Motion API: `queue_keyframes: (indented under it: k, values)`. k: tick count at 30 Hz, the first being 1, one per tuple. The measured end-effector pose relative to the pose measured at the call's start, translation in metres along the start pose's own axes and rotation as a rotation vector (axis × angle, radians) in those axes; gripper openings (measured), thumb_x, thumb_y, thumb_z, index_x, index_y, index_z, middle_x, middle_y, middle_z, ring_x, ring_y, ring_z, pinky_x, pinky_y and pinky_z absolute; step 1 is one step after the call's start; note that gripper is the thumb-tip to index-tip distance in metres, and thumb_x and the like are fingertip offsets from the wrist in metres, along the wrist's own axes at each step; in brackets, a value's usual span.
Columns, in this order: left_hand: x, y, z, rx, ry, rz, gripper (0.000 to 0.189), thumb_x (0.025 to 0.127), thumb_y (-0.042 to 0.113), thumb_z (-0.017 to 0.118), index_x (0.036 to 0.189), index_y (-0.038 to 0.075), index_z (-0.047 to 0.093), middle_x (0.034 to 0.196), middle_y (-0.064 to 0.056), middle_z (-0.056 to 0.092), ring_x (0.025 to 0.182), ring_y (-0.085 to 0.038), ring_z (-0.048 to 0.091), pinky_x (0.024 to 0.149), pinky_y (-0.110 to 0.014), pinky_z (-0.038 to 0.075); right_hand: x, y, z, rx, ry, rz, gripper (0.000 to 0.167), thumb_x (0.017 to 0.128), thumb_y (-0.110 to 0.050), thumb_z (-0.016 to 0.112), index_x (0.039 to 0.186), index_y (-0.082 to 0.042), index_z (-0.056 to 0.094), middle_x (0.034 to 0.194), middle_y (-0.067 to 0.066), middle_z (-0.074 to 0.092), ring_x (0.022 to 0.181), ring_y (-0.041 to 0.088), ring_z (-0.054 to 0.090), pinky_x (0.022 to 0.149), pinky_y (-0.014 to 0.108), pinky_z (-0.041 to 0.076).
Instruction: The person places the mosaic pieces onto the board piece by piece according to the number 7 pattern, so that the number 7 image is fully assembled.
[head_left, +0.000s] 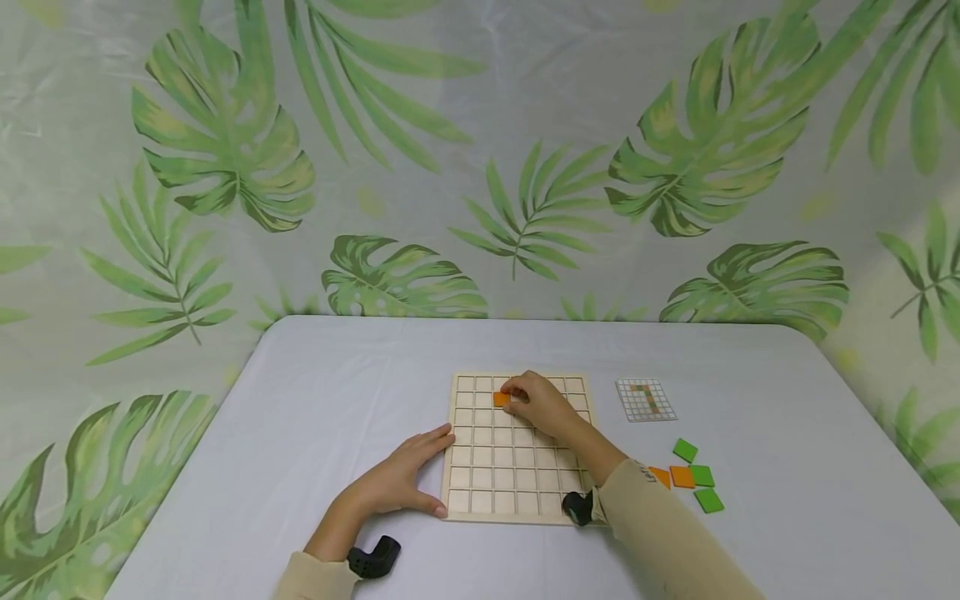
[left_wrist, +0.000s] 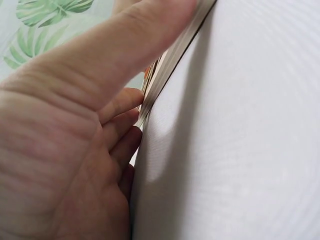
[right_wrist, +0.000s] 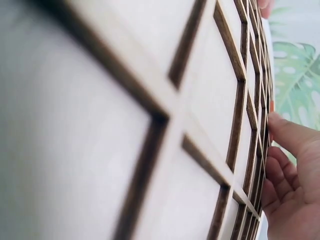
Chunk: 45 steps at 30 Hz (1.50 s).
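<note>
A wooden grid board (head_left: 450, 483) lies on the table. My right hand (head_left: 542, 403) reaches over it and pinches a square orange tile (head_left: 501, 400) by its right side, at the second row from the far edge and the third column from the left. In the right wrist view the thumb (right_wrist: 290, 132) meets the tile's thin orange edge, low over the grid. With fingers extended, my left hand (head_left: 401, 477) rests against the board's left side, its thumb (left_wrist: 125, 45) by the near left corner.
Right of the board lie several loose tiles, among them a green tile (head_left: 685, 451) and an orange tile (head_left: 682, 477); my right sleeve partly covers another orange one. Behind them sits a small pattern card (head_left: 647, 400) printed with a coloured grid. A leaf-print cloth (head_left: 525, 208) hangs behind the table.
</note>
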<state>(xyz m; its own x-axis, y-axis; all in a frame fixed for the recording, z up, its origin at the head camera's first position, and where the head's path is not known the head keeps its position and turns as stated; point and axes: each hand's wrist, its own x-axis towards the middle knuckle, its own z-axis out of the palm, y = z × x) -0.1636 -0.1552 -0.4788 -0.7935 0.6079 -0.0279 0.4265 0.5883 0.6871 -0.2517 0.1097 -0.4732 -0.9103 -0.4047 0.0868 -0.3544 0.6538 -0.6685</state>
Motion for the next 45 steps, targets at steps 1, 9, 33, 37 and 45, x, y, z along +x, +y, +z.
queue_keyframes:
  k: [1, 9, 33, 37, 45]
  values:
    - [0.0, 0.0, 0.0, -0.001, 0.0, 0.001, 0.102, 0.058, 0.047, 0.077, 0.14, 0.007, 0.031, 0.148, -0.003, 0.018, 0.133, -0.028, 0.014, 0.105, -0.048, 0.015, 0.0, -0.001, 0.0, -0.001, -0.004, 0.001, 0.023, 0.08, -0.015, 0.068, 0.102, -0.01, 0.064, 0.088, -0.002, 0.052, 0.08, 0.013, 0.047, 0.072, 0.028, 0.043]
    - [0.0, -0.001, 0.0, -0.007, 0.002, 0.014, 0.1, 0.06, 0.047, 0.077, 0.14, 0.008, 0.031, 0.148, -0.003, 0.018, 0.133, -0.03, 0.014, 0.104, -0.05, 0.015, -0.007, -0.008, -0.013, 0.031, -0.025, 0.032, 0.043, 0.08, -0.018, 0.068, 0.119, -0.005, 0.055, 0.101, 0.002, 0.054, 0.093, 0.016, 0.05, 0.082, 0.031, 0.044]
    - [0.001, -0.004, 0.001, 0.005, 0.01, 0.033, 0.099, 0.061, 0.047, 0.076, 0.14, 0.008, 0.031, 0.148, -0.004, 0.017, 0.133, -0.024, 0.014, 0.107, -0.044, 0.01, -0.125, 0.048, -0.097, -0.061, 0.204, 0.075, 0.063, 0.08, -0.031, 0.066, 0.13, -0.004, 0.042, 0.127, 0.016, 0.043, 0.115, 0.035, 0.04, 0.091, 0.055, 0.034]
    - [0.001, -0.004, 0.001, 0.01, 0.01, 0.032, 0.1, 0.06, 0.048, 0.075, 0.14, 0.008, 0.031, 0.148, -0.004, 0.017, 0.133, -0.025, 0.014, 0.107, -0.044, 0.01, -0.144, 0.067, -0.102, -0.057, 0.22, 0.134, 0.064, 0.08, -0.033, 0.066, 0.131, -0.003, 0.041, 0.126, 0.017, 0.043, 0.115, 0.038, 0.04, 0.09, 0.058, 0.033]
    - [0.0, -0.004, 0.001, 0.017, 0.018, 0.049, 0.099, 0.06, 0.045, 0.076, 0.14, 0.006, 0.031, 0.147, -0.007, 0.019, 0.133, -0.027, 0.016, 0.107, -0.045, 0.01, -0.168, 0.091, -0.109, -0.077, 0.249, 0.244, 0.062, 0.081, -0.033, 0.065, 0.127, 0.002, 0.043, 0.122, 0.023, 0.044, 0.109, 0.043, 0.043, 0.086, 0.058, 0.035]
